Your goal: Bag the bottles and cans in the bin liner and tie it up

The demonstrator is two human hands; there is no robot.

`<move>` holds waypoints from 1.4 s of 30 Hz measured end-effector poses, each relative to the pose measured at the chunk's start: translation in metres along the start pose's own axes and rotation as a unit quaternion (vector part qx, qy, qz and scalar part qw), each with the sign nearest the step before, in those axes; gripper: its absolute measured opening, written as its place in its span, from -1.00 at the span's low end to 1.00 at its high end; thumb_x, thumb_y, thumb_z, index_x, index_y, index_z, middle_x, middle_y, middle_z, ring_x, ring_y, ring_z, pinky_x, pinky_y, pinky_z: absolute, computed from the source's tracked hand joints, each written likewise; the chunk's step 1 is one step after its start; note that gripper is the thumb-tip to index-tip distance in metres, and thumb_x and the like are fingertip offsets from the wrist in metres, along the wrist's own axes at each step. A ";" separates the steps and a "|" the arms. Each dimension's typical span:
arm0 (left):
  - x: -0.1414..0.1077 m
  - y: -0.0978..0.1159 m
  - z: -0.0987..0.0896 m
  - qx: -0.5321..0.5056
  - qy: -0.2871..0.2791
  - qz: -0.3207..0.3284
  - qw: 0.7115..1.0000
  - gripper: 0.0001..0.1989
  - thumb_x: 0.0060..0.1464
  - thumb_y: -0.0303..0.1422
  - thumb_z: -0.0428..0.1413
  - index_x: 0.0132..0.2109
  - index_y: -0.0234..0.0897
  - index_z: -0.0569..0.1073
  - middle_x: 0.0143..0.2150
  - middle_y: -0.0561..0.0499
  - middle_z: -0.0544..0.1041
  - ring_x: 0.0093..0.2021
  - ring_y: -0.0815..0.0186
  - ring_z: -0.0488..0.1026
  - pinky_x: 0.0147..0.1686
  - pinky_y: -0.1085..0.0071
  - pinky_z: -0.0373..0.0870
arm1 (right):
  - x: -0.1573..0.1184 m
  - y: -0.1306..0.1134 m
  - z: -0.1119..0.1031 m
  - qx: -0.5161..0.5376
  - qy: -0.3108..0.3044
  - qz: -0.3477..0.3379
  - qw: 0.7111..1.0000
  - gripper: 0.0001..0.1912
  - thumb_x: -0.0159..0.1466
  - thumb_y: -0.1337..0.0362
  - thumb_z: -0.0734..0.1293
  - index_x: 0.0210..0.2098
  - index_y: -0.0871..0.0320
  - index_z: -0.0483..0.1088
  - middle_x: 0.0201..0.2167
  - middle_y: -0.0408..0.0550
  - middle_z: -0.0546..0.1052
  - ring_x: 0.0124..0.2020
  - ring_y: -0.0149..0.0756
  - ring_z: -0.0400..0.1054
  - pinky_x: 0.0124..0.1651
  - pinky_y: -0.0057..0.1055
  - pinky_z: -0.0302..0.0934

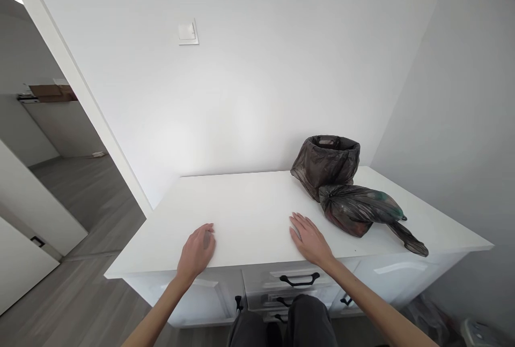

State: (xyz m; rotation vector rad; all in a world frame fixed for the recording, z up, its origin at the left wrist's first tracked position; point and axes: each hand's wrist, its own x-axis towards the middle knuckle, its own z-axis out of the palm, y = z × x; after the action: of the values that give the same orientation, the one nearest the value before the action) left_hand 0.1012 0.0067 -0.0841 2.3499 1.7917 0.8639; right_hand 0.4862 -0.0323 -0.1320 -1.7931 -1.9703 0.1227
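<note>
My left hand (197, 250) rests on the white top of a cabinet (241, 213), left of the middle, its fingers loosely bent and holding nothing. Farther right, my right hand (309, 238) lies flat on the same surface with its fingers stretched out. Closest to it is a dark, see-through plastic bag (358, 207), gathered and twisted, lying on its side with reddish and green contents showing faintly. Behind that bag stands a second dark plastic bag (322, 167), its mouth open upward and rim folded over. What it contains is mostly hidden. Neither hand touches a bag.
Below the top are drawers with a black handle (300, 280) and cabinet doors. A light switch (188, 32) sits on the white wall behind. At left, a doorway shows a grey floor (108, 213) and a brown box (50, 92). Another wall borders the right side.
</note>
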 end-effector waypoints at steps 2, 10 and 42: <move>-0.002 0.000 0.000 -0.002 0.004 0.004 1.000 -0.77 0.29 -0.24 -0.07 -0.03 -0.13 0.42 0.19 -0.05 0.56 0.17 0.07 0.51 0.10 0.08 0.47 | -0.001 0.002 0.003 0.001 0.004 -0.003 1.000 -0.37 0.51 0.05 0.01 0.40 0.24 0.26 0.46 0.03 0.21 0.49 -0.18 0.03 0.54 -0.11 -0.15; -0.008 -0.002 0.003 -0.009 0.006 0.016 1.000 -0.76 0.26 -0.31 -0.07 -0.03 -0.15 0.44 0.15 -0.08 0.57 0.14 0.06 0.51 0.08 0.07 0.45 | -0.005 0.005 0.010 -0.017 0.017 -0.017 1.000 -0.40 0.49 0.11 0.05 0.38 0.27 0.29 0.43 0.08 0.26 0.47 -0.16 0.08 0.52 -0.08 -0.10; -0.012 0.001 0.000 -0.011 0.005 0.008 1.000 -0.76 0.25 -0.32 -0.07 -0.04 -0.14 0.44 0.18 -0.08 0.56 0.15 0.05 0.50 0.09 0.05 0.45 | -0.010 0.002 0.013 -0.002 0.042 -0.009 0.999 -0.44 0.47 0.16 0.06 0.35 0.21 0.34 0.41 0.03 0.31 0.44 -0.17 0.14 0.51 -0.08 -0.07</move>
State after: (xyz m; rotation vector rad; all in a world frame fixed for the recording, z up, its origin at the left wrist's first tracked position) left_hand 0.1001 -0.0044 -0.0885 2.3535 1.7615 0.8952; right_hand 0.4836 -0.0385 -0.1469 -1.7536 -1.9288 0.0386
